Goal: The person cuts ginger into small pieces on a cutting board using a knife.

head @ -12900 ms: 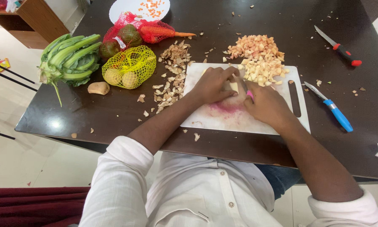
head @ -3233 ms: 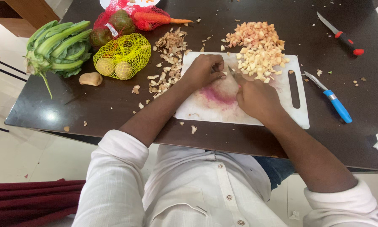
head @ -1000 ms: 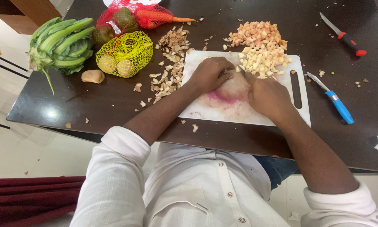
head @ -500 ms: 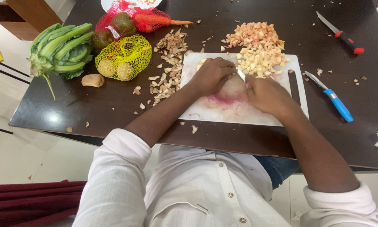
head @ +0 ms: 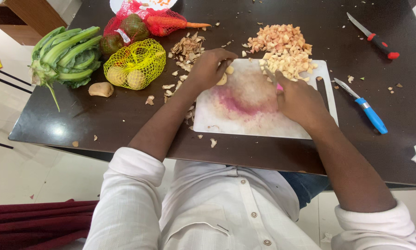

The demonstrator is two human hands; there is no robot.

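Observation:
My left hand [head: 207,69] rests at the top left corner of the white cutting board [head: 245,125], its fingers curled over a pale peeled vegetable piece [head: 223,78]. My right hand [head: 301,99] grips a small pink-handled knife [head: 270,75], whose blade points up the board to the heap of diced pale and pinkish cubes [head: 284,51]. That heap spills over the board's top edge onto the dark table. A pink stain marks the bare middle of the board between my hands.
Brown peelings [head: 185,51] lie left of the board. Further left are a yellow net bag [head: 134,65], a red net bag with a carrot [head: 143,25], leafy greens [head: 64,55] and a loose tuber [head: 100,89]. A blue-handled knife [head: 365,111] and red-handled knife [head: 377,42] lie right.
My left hand has slid from the board's middle to its top left corner with the pale piece. The right hand moved the knife slightly right toward the diced heap.

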